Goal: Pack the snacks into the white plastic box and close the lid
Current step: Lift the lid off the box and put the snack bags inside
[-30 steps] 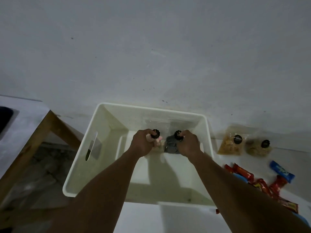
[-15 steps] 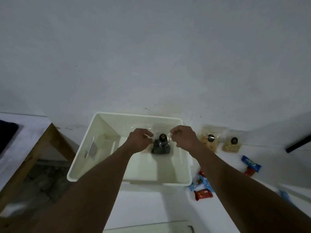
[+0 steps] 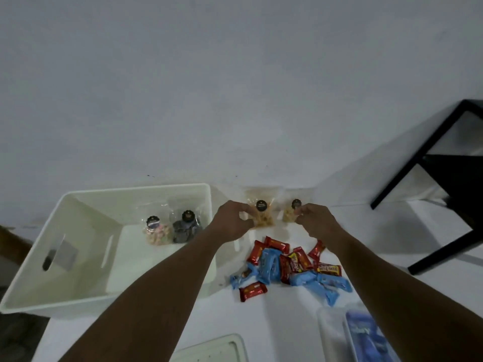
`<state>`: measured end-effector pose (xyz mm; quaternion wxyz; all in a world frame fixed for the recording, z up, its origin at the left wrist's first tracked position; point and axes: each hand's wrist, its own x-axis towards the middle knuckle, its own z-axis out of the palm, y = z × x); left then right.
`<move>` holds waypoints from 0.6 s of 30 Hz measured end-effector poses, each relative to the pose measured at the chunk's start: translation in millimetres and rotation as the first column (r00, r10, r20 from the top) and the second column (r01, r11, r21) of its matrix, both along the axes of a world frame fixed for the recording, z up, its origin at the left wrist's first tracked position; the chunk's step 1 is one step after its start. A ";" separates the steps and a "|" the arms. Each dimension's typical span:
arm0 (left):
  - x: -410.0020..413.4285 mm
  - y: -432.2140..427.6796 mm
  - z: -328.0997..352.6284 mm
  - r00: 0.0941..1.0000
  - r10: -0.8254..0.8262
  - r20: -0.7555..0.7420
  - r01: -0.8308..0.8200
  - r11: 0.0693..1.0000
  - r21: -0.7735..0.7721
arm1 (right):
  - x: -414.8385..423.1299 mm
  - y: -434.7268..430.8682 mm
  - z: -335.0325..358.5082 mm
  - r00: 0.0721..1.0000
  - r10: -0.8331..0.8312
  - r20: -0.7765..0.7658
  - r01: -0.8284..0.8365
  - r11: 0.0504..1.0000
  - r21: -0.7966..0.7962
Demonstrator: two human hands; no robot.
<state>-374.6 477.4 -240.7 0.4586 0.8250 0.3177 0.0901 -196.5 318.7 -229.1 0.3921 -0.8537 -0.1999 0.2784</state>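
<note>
Clear snack pouches, two: left hand (image 3: 233, 222) and right hand (image 3: 313, 220) half-curled, touching each (grip unconfirmed); pinch tops, lift upright.

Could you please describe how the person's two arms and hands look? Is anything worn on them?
Both forearms are bare up to the bottom edge of the picture; no sleeve is visible. The left hand and the right hand wear no gloves. I see no watch, bracelet or ring, though the picture is dim, so small items could escape notice.
</note>
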 end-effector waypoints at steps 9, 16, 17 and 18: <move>82.4 14.7 -91.6 0.991 0.112 -0.075 -0.110 0.993 0.028 | 96.9 -1.4 -79.5 0.999 0.043 -0.029 -0.042 0.999 0.024; 114.7 18.7 -142.1 0.986 0.168 -0.009 -0.169 0.986 -0.006 | 150.4 29.8 -148.9 0.971 0.158 -0.178 -0.143 0.985 0.092; 117.8 18.3 -144.1 0.980 0.198 -0.004 -0.198 0.980 -0.027 | 154.3 33.2 -153.9 0.971 0.158 -0.181 -0.144 0.986 0.089; 120.8 18.0 -145.2 0.974 0.227 -0.001 -0.227 0.973 -0.044 | 157.8 36.3 -158.0 0.973 0.152 -0.176 -0.138 0.986 0.093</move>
